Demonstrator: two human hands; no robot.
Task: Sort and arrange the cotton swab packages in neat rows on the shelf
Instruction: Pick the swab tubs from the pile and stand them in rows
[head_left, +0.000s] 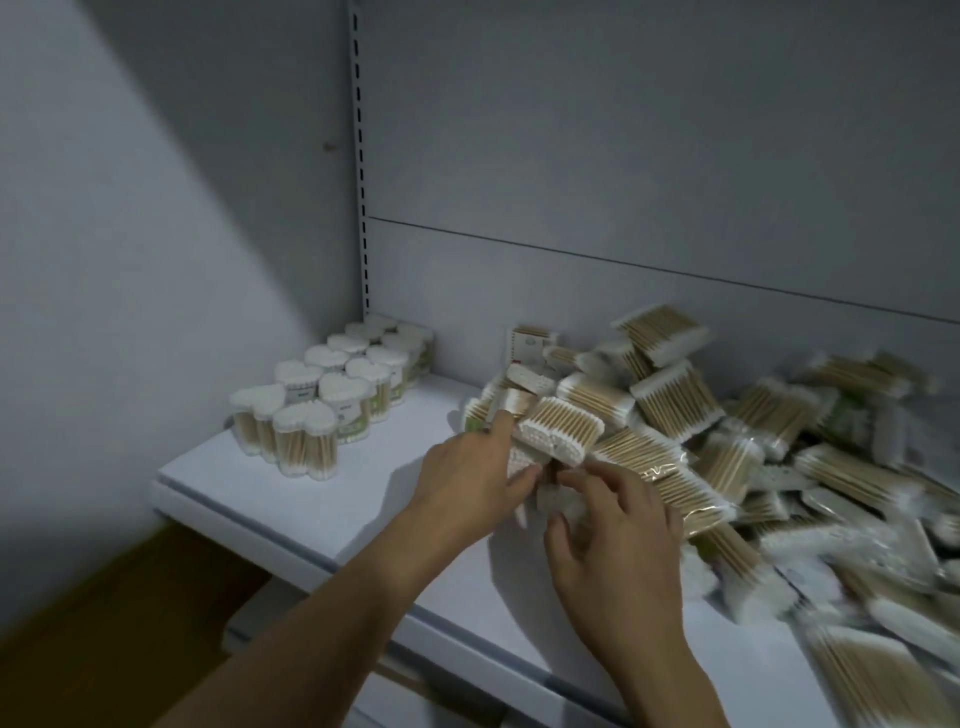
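A big loose pile of cotton swab packages (727, 447), wooden sticks with white tips, covers the right half of the white shelf (332, 499). At the back left stand two neat rows of heart-shaped upright swab packs (332, 400). My left hand (467, 483) grips the left side of a flat swab package (561, 431) at the pile's near-left edge. My right hand (608, 530) has its fingers curled on a white package (550, 501) just below that one. Part of this package is hidden by both hands.
The shelf's front edge (291, 551) runs diagonally from left to lower right, with a lower shelf (467, 691) beneath. A grey back panel and slotted upright (361, 208) rise behind. A wall closes the left side. Brown floor (104, 613) shows at lower left.
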